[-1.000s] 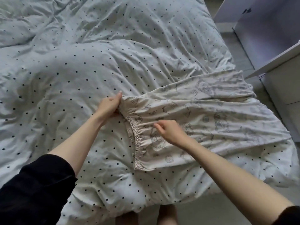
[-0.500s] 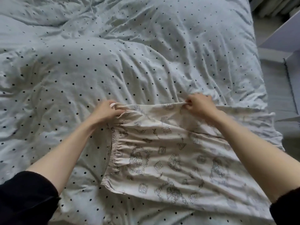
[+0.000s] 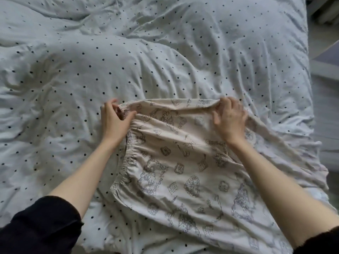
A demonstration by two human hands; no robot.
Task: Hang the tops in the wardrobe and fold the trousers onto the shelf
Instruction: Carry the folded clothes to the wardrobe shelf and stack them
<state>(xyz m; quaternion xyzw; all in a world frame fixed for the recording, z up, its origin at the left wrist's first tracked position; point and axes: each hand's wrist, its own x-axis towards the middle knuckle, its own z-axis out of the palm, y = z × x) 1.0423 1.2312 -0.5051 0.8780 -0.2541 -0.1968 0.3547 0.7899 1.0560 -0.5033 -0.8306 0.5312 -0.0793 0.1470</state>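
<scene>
Cream printed trousers (image 3: 183,173) lie spread on the bed, on top of a white duvet (image 3: 128,61) w/ small dark dots; elastic waistband runs down the left side, legs trail off toward the lower right. Far edge of the fabric is raised slightly off the duvet btwn both hands. Left hand (image 3: 114,120) at the far waistband corner: thumb lies over the top of the cloth, fingers behind/under the edge, so it pinches that corner. Right hand (image 3: 229,120) further right along the same far edge, fingers curled over the fold, gripping a bunch of fabric; thumb sticks out toward the left. Both forearms bare, black sleeves (image 3: 40,228) pushed up near the elbows. Strip of floor (image 3: 324,110) visible right of the bed, detail there blurred.
</scene>
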